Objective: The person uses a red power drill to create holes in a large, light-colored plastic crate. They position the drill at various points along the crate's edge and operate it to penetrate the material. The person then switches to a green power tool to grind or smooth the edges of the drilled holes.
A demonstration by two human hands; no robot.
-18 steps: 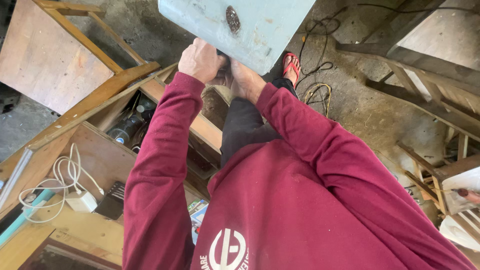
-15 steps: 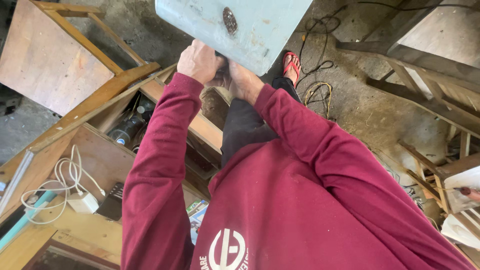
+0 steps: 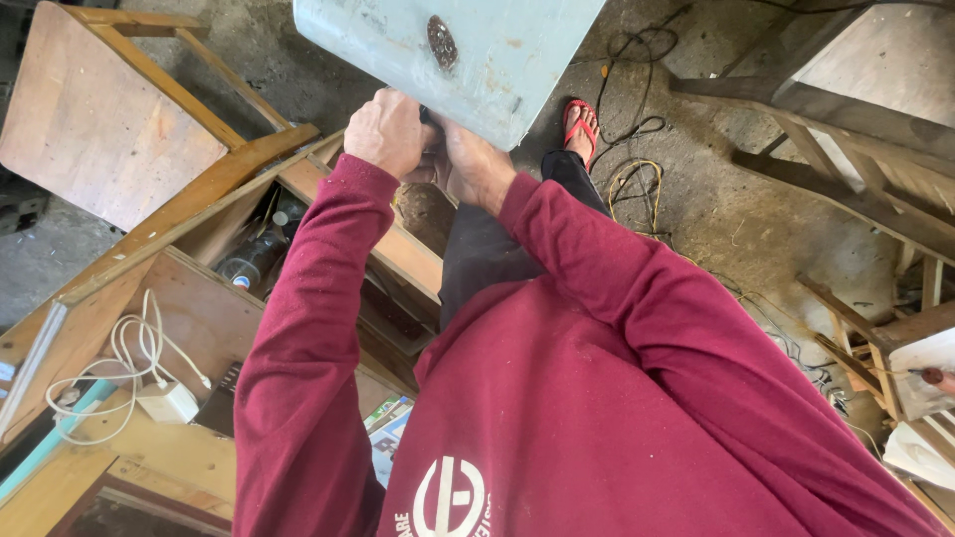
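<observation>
Reaching up to the top centre of the frame, both hands meet at the lower edge of a pale blue board (image 3: pixel 517 50), a flat painted panel with chipped, stained paint and a dark rusty oval patch near its middle. The left hand (image 3: pixel 386 129) is curled into a loose fist against that edge, its knuckles up; the right hand (image 3: pixel 476 164) sits just beside it, touching it, its fingers tucked under the board, so I cannot tell what they pinch. Dark red sleeves (image 3: pixel 308 328) of soft knit cloth fill the lower frame. At left lie rough bare wooden frames (image 3: pixel 189 214), with a coiled white cable (image 3: pixel 124 358) at lower left. A red sandal (image 3: pixel 580 124) rests on the gritty grey concrete floor (image 3: pixel 716 209) at upper right.
</observation>
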